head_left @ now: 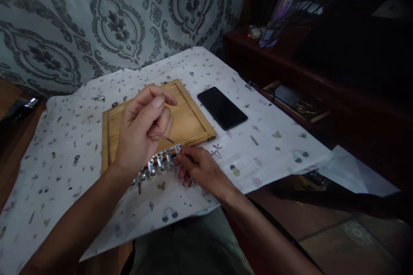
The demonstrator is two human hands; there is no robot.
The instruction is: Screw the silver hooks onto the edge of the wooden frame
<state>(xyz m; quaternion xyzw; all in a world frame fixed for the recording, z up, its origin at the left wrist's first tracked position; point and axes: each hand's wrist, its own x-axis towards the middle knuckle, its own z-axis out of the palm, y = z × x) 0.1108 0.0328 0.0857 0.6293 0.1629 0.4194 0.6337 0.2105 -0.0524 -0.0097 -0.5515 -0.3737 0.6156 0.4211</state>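
Note:
A wooden board with a raised frame (189,114) lies on the patterned cloth. Along its near edge runs a metal ring strip (160,162) with several silvery rings, like a binder's. My left hand (145,122) is raised over the board with its fingers curled closed. A thin dark pointed thing (170,140) shows just below those fingers, aimed at the strip's right end; its other end is hidden. At that same end my right hand (200,167) is closed, thumb and index finger pinching by the last ring. The lower fingers curl under, partly hidden.
A black phone (222,107) lies right of the board on the white cloth (271,150). Patterned wallpaper (119,21) rises behind. At the right stands a dark red cabinet (245,51) bearing a clear bottle (284,8), with an open drawer (290,99) below.

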